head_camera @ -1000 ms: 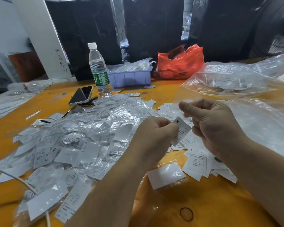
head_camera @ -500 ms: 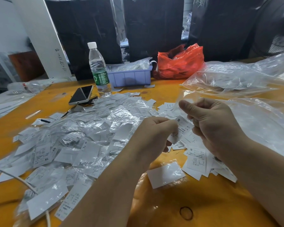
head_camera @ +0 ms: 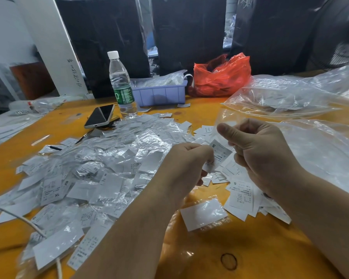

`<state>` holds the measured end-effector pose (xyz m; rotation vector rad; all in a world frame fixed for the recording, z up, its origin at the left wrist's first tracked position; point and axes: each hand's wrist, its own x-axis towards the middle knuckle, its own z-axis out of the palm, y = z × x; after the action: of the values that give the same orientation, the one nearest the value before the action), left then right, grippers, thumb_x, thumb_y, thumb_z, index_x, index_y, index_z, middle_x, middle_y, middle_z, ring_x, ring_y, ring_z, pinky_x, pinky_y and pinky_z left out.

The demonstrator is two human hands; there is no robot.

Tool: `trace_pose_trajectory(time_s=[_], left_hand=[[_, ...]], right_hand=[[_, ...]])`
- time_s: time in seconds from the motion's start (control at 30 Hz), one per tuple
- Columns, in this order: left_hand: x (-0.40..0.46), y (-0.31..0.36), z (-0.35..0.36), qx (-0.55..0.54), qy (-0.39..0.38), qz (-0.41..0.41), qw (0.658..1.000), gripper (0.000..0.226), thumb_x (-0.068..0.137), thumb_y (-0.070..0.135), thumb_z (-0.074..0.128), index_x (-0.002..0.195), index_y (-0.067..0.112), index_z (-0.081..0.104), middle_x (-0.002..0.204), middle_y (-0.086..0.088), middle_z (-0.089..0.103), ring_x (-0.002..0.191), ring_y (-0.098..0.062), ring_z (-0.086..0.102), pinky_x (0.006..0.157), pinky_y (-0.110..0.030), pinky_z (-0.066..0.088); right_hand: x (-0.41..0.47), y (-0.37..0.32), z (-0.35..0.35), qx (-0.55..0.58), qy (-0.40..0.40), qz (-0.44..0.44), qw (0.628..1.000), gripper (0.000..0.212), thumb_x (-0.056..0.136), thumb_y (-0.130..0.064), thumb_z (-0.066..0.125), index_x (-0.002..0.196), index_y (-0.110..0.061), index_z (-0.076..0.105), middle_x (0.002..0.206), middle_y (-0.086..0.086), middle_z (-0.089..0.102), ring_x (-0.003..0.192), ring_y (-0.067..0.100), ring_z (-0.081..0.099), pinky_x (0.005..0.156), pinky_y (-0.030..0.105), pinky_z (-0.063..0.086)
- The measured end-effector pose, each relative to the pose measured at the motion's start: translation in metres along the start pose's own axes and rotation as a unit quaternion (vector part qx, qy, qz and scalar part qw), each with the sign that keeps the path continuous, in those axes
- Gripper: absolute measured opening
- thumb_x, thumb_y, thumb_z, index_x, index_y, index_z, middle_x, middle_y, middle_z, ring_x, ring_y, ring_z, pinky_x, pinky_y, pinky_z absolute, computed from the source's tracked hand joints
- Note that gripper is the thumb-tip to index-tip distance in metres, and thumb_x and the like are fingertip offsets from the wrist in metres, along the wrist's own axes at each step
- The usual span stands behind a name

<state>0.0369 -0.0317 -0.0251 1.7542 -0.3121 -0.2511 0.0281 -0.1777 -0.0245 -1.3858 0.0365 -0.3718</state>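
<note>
Since a second ago the left hand (head_camera: 187, 164) has drawn slightly back toward the person, so more of the label (head_camera: 218, 154) marked S now shows between the two hands. Its fingers are curled and pinch the label's lower end. The right hand (head_camera: 264, 154) is curled too, thumb out, and holds a thin clear sleeve (head_camera: 223, 119) that rises above it.

The label's long axis slants from the left fingers up and right, with the S end just beside the right hand. I judge the next move runs along that slant, though whether into or out of the sleeve I cannot tell.

Bare labels (head_camera: 242, 196) lie under the right wrist, and a heap of bagged labels (head_camera: 113, 164) spreads left across the yellow surface (head_camera: 250, 248).
</note>
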Motion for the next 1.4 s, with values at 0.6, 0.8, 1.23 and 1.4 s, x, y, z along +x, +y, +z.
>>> trace_pose_trajectory(time_s=[0.6, 0.8, 1.23, 1.4], left_hand=[[0.0032, -0.0042, -0.0034, -0.062, 0.083, 0.017, 0.994, 0.019, 0.095, 0.021, 0.060, 0.079, 0.018, 0.070, 0.056, 0.009, 0.060, 0.048, -0.005, 0.048, 0.053, -0.024, 0.046], [0.0034, -0.0066, -0.0034, -0.037, 0.114, 0.062, 0.991, 0.010, 0.089, 0.025, 0.070, 0.079, 0.020, 0.069, 0.056, 0.014, 0.061, 0.047, 0.003, 0.050, 0.048, -0.014, 0.043], [0.0039, -0.0027, -0.0092, -0.088, 0.145, 0.045, 0.984, 0.016, 0.085, 0.012, 0.068, 0.096, 0.023, 0.065, 0.078, 0.003, 0.070, 0.053, 0.000, 0.056, 0.054, -0.019, 0.052], [0.0046, -0.0042, -0.0092, -0.078, 0.155, 0.056, 0.983, 0.015, 0.086, 0.016, 0.071, 0.098, 0.023, 0.064, 0.082, 0.001, 0.068, 0.054, 0.004, 0.057, 0.054, -0.016, 0.052]], right_hand=[[0.0024, 0.0044, -0.0010, -0.034, -0.077, 0.070, 0.994, 0.005, 0.079, -0.011, 0.071, 0.079, -0.006, 0.069, 0.053, 0.000, 0.054, 0.037, 0.007, 0.026, 0.036, 0.020, 0.023], [0.0023, 0.0040, -0.0013, -0.021, -0.119, 0.112, 0.986, 0.020, 0.087, -0.010, 0.066, 0.067, -0.011, 0.069, 0.056, 0.004, 0.052, 0.034, 0.006, 0.026, 0.034, 0.016, 0.023], [0.0045, -0.0018, -0.0029, 0.037, -0.097, 0.107, 0.989, 0.041, 0.090, -0.010, 0.060, 0.051, -0.020, 0.067, 0.049, -0.002, 0.036, 0.037, 0.008, 0.021, 0.033, 0.017, 0.019], [0.0026, -0.0008, -0.0021, 0.030, -0.119, 0.114, 0.986, 0.035, 0.090, -0.011, 0.061, 0.057, -0.018, 0.071, 0.049, -0.002, 0.039, 0.036, 0.007, 0.024, 0.031, 0.017, 0.022]])
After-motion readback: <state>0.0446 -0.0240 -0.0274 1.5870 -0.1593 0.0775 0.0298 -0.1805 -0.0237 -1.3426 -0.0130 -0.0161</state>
